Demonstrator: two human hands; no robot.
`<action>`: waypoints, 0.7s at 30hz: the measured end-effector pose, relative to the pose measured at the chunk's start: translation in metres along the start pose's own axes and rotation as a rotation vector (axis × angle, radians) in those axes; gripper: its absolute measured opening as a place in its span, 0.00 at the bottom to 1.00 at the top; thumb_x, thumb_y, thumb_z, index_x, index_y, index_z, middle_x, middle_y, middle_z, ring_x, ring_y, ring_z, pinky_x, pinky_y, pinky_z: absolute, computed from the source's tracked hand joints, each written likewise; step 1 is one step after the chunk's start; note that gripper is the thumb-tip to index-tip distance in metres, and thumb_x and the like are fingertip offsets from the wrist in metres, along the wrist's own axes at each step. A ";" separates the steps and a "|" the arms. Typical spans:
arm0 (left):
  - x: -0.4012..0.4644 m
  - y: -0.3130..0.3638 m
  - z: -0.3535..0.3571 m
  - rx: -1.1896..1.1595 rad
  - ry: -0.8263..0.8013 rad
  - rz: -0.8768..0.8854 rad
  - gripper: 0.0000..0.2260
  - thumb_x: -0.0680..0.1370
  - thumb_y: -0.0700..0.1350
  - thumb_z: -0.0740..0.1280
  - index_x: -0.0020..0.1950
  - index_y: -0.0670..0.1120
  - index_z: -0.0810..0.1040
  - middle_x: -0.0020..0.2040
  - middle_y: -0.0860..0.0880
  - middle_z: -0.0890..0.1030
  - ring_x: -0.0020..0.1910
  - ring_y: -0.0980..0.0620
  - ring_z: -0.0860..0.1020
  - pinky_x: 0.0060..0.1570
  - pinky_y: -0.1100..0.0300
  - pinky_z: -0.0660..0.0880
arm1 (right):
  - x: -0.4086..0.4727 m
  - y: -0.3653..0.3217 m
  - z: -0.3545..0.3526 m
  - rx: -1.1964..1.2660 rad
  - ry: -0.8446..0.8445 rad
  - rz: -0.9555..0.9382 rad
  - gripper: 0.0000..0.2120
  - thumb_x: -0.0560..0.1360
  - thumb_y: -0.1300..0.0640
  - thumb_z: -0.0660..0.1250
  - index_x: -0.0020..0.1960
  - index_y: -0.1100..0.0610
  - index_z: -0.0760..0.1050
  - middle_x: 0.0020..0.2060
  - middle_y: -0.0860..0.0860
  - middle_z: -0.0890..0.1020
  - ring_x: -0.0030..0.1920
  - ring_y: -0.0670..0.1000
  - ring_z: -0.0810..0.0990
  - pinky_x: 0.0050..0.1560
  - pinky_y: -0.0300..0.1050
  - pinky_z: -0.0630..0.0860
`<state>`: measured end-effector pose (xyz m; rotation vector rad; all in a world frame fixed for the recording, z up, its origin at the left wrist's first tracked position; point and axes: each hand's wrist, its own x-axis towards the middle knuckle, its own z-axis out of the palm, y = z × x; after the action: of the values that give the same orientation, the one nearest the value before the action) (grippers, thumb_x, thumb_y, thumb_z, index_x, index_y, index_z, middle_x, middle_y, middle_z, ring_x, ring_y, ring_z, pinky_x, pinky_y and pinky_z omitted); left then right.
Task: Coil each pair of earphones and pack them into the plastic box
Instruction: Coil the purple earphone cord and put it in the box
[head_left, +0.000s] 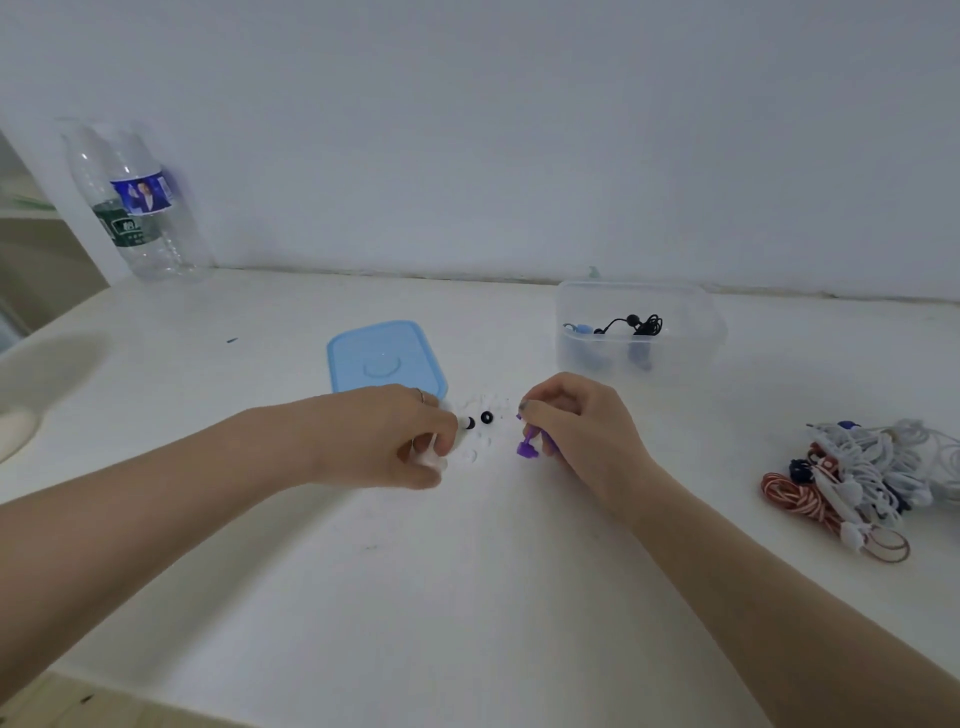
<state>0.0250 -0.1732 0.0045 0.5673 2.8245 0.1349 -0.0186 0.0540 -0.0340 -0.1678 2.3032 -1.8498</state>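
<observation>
At the middle of the white table, my left hand (410, 436) pinches the white earphones (470, 423) near their black-tipped buds, the white cord bunched under my fingers. My right hand (576, 426) grips the same pair's purple plug end (527, 448). The clear plastic box (639, 332) stands open behind my right hand, with black and blue earphones inside. A tangled pile of white, red-striped and dark earphones (862, 478) lies at the right.
The box's blue lid (384, 358) lies flat behind my left hand. Two clear water bottles (140, 208) stand at the back left by the wall. A pale round object (21, 415) sits at the left edge. The table's front edge runs along the bottom left.
</observation>
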 end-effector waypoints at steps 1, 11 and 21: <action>0.000 0.001 0.001 0.011 0.015 0.007 0.06 0.79 0.53 0.68 0.53 0.54 0.76 0.47 0.56 0.75 0.42 0.62 0.74 0.41 0.68 0.69 | 0.000 0.000 0.000 0.001 -0.001 0.000 0.03 0.74 0.63 0.68 0.45 0.63 0.80 0.33 0.54 0.83 0.26 0.47 0.73 0.30 0.34 0.71; -0.002 0.025 0.001 0.256 0.075 -0.012 0.06 0.83 0.48 0.59 0.48 0.50 0.71 0.43 0.55 0.71 0.41 0.51 0.73 0.40 0.58 0.69 | -0.007 -0.002 -0.017 0.063 0.064 0.006 0.03 0.74 0.62 0.68 0.45 0.60 0.80 0.34 0.53 0.84 0.28 0.49 0.73 0.31 0.38 0.69; 0.033 0.059 -0.018 -0.053 0.153 0.057 0.06 0.83 0.48 0.63 0.49 0.49 0.76 0.45 0.54 0.78 0.39 0.61 0.73 0.46 0.59 0.73 | -0.019 0.002 -0.062 0.079 0.134 -0.017 0.05 0.75 0.63 0.66 0.44 0.60 0.81 0.33 0.53 0.85 0.28 0.48 0.74 0.30 0.38 0.69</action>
<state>0.0123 -0.1070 0.0228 0.6521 2.9422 0.2744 -0.0131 0.1179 -0.0214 -0.0540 2.3148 -2.0146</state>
